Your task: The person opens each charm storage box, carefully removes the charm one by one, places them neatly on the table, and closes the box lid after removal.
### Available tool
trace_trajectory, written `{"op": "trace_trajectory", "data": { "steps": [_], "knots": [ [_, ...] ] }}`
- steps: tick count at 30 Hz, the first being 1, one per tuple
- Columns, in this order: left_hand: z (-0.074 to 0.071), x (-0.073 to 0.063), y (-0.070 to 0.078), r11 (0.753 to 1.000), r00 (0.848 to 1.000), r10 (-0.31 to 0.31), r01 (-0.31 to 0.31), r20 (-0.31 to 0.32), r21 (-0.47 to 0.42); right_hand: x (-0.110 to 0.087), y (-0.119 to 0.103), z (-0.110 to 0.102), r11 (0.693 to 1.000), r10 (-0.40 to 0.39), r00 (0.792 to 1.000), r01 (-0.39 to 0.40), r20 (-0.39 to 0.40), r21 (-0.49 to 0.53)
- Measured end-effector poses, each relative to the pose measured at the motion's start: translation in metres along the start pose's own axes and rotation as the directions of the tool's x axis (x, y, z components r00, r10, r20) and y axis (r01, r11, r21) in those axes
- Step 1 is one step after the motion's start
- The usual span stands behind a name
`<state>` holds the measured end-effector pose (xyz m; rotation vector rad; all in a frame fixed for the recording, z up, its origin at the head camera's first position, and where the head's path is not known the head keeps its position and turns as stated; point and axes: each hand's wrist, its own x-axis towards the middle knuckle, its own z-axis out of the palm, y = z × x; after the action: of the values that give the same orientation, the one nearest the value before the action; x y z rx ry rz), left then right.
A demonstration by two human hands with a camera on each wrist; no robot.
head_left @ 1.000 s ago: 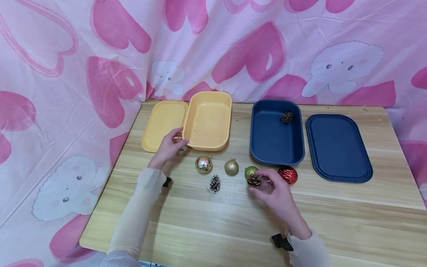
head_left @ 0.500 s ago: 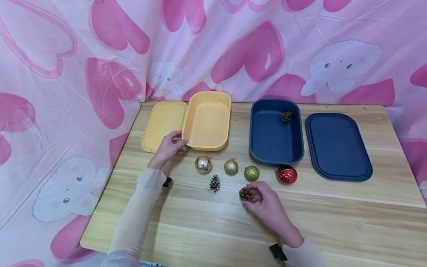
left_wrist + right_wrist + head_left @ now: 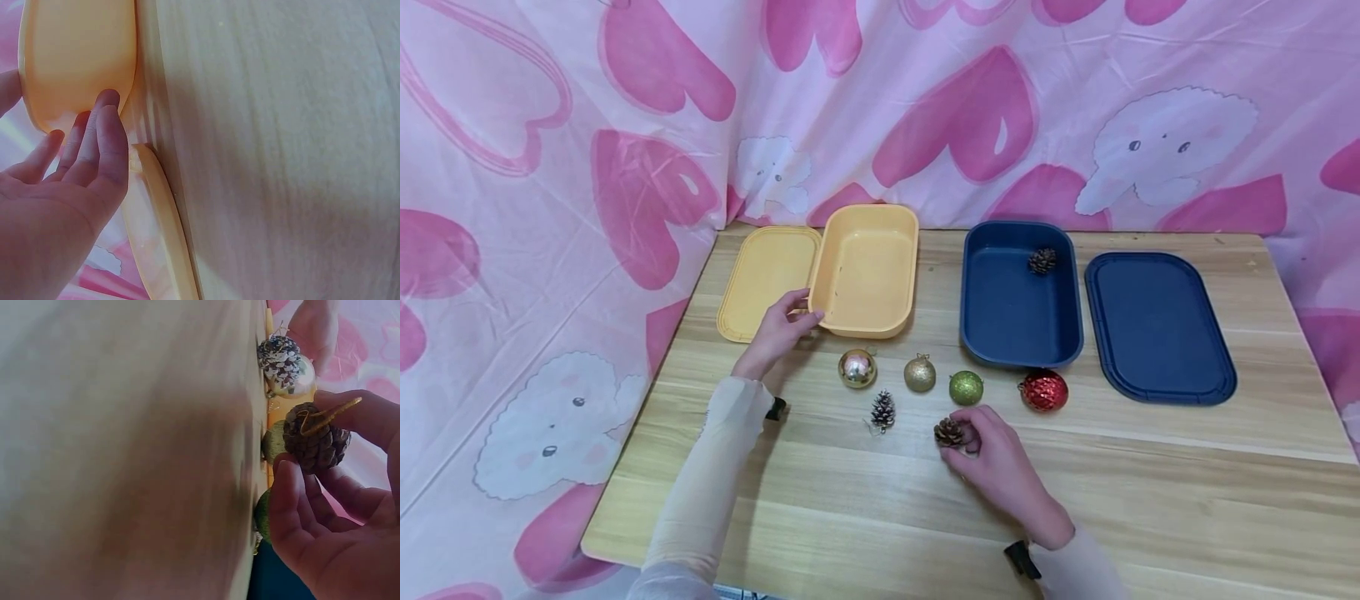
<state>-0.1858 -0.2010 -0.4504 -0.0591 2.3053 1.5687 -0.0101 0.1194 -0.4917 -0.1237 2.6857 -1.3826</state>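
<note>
In the head view my right hand (image 3: 1000, 467) pinches a brown pine cone (image 3: 949, 432) between thumb and fingertips, above the wooden table. A gold cord loop (image 3: 328, 415) shows on this cone in the right wrist view. My left hand (image 3: 778, 329) rests at the near left corner of the yellow box (image 3: 868, 329); in the left wrist view its extended fingers (image 3: 112, 140) touch the box's outer wall. A frosted pine cone (image 3: 883, 411) lies left of the held one. Another brown pine cone (image 3: 1042, 261) lies inside the navy box (image 3: 1022, 360).
A shiny gold ball (image 3: 857, 368), a glittery gold ball (image 3: 920, 373), a green ball (image 3: 966, 387) and a red ornament (image 3: 1045, 391) form a row before the boxes. The yellow lid (image 3: 767, 283) lies far left, the navy lid (image 3: 1159, 329) right. A pink curtain (image 3: 955, 108) hangs behind.
My right hand has moved left and toward the table's front edge with the brown pine cone, uncovering the green ball. The left hand has stayed at the yellow box's corner.
</note>
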Motion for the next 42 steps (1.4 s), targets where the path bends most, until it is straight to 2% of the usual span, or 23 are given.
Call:
{"op": "trace_trajectory", "data": {
  "steps": [8, 15, 21, 30, 42],
  "knots": [
    [-0.003, 0.016, -0.024, 1.000, 1.000, 0.008, -0.009, -0.017, -0.010, 0.006, -0.006, -0.001, 0.998, -0.010, 1.000, 0.011, 0.021, -0.066],
    [-0.003, 0.017, -0.029, 0.998, 0.996, 0.069, -0.068, -0.048, 0.005, 0.010, -0.010, 0.002, 0.991, 0.010, 0.998, 0.000, 0.069, -0.135],
    [-0.002, 0.018, -0.031, 0.994, 0.993, 0.106, -0.105, -0.057, 0.006, 0.012, -0.012, 0.006, 0.984, 0.007, 0.998, 0.005, 0.063, -0.178],
    [-0.003, 0.017, -0.030, 0.997, 0.996, 0.074, -0.073, -0.053, 0.008, 0.013, -0.015, 0.010, 0.974, 0.064, 0.993, -0.042, 0.095, -0.221],
    [-0.003, 0.019, -0.033, 0.999, 0.997, 0.054, -0.053, -0.047, 0.010, 0.014, -0.014, 0.013, 0.966, 0.044, 0.997, -0.025, 0.068, -0.259]
  ]
}}
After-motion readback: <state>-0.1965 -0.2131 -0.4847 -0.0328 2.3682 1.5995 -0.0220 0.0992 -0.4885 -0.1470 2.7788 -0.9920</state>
